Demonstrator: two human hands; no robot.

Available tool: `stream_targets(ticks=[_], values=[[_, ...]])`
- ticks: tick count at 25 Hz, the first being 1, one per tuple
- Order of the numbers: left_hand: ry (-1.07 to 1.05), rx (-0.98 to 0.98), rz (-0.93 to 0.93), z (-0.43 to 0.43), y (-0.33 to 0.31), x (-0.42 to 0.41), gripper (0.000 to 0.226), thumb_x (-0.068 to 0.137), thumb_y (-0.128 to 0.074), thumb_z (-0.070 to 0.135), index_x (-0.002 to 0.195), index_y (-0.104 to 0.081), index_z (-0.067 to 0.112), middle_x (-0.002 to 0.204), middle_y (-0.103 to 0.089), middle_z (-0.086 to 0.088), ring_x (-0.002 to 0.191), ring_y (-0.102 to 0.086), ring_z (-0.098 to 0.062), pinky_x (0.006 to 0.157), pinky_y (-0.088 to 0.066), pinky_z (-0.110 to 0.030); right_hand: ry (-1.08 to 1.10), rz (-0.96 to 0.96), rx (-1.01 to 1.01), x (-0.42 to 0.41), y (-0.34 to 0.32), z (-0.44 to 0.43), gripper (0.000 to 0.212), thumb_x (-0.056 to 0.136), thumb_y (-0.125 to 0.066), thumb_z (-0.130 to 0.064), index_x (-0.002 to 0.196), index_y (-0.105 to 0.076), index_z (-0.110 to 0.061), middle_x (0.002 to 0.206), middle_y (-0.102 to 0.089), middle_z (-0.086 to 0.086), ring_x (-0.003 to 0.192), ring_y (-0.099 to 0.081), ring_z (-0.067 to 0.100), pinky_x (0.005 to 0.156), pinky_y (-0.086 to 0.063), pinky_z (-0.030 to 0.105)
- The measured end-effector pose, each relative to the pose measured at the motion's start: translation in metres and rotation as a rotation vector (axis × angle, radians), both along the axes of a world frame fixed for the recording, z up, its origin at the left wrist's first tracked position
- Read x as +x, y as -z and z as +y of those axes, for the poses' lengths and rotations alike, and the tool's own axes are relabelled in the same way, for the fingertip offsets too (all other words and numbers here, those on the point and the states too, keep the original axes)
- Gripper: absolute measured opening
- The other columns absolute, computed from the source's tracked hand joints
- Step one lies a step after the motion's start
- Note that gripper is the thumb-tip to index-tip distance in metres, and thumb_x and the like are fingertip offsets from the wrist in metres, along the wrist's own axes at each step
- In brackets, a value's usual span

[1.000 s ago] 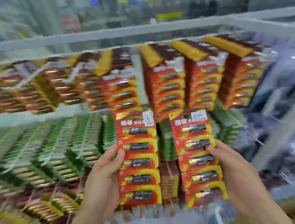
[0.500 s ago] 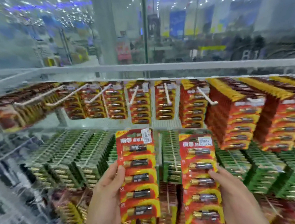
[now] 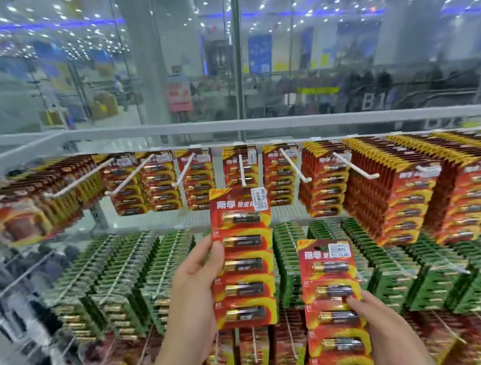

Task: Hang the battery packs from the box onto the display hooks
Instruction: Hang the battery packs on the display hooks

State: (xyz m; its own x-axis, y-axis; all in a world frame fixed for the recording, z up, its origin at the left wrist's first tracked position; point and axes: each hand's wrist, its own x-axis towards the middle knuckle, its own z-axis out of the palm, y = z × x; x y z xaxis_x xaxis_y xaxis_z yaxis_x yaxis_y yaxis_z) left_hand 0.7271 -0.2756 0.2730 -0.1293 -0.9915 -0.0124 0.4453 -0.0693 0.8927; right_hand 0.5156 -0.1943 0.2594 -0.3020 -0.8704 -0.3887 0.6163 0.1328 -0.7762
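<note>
Nearest, the right hand [image 3: 389, 332] pinches the right pack [image 3: 330, 293] at its right edge. The thumb lies on the front and the other fingers are hidden behind the card. The pack stands upright, low and right of centre, and the frame's lower edge cuts off its bottom.

The left hand [image 3: 195, 276] clamps the left pack [image 3: 243, 257] by its left edge, thumb in front and fingers out of sight behind. This pack is held higher, with its top at the tip of the centre hook [image 3: 242, 170]. Whether it has caught the hook cannot be told.

Behind the hands the lowest row [image 3: 289, 350] is blurred. Green packs [image 3: 120, 283] fill the middle row and red packs [image 3: 394, 192] hang in the top row. Farther off are a rail [image 3: 257, 122] and glass [image 3: 187, 56].
</note>
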Motion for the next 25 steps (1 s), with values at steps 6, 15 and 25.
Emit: stream_targets(ticks=[6, 15, 25], values=[[-0.017, 0.015, -0.045, -0.026, -0.008, -0.021, 0.030, 0.105, -0.053, 0.027, 0.128, -0.070, 0.017, 0.114, -0.078, -0.014, 0.101, -0.076, -0.038, 0.087, -0.059, -0.052, -0.091, -0.031, -0.061, -0.013, -0.003, -0.014, 0.045, 0.101, -0.055, -0.007, 0.146, -0.051, -0.002, 0.081, -0.071, 0.002, 0.083, -0.069, 0.028, 0.064, -0.042, 0.040], [-0.124, 0.045, -0.161, -0.091, 0.000, -0.044, 0.027, 0.110, -0.050, 0.030, 0.126, -0.068, 0.019, 0.108, -0.080, -0.010, 0.096, -0.078, -0.033, 0.090, -0.060, -0.057, -0.131, 0.085, -0.151, -0.028, -0.013, -0.040, 0.050, 0.076, -0.069, -0.018, 0.126, -0.068, -0.010, 0.108, -0.078, 0.014, 0.091, -0.077, 0.036, 0.083, -0.055, 0.051], [-0.255, -0.029, -0.317, -0.168, 0.001, -0.065, 0.024, 0.110, -0.050, 0.026, 0.093, -0.066, 0.033, 0.083, -0.073, 0.006, 0.060, -0.069, -0.002, 0.050, -0.049, -0.013, -0.116, 0.325, -0.196, -0.031, -0.018, -0.075, 0.047, 0.081, -0.082, -0.046, 0.125, -0.072, -0.033, 0.124, -0.074, -0.002, 0.119, -0.068, 0.029, 0.104, -0.051, 0.057]])
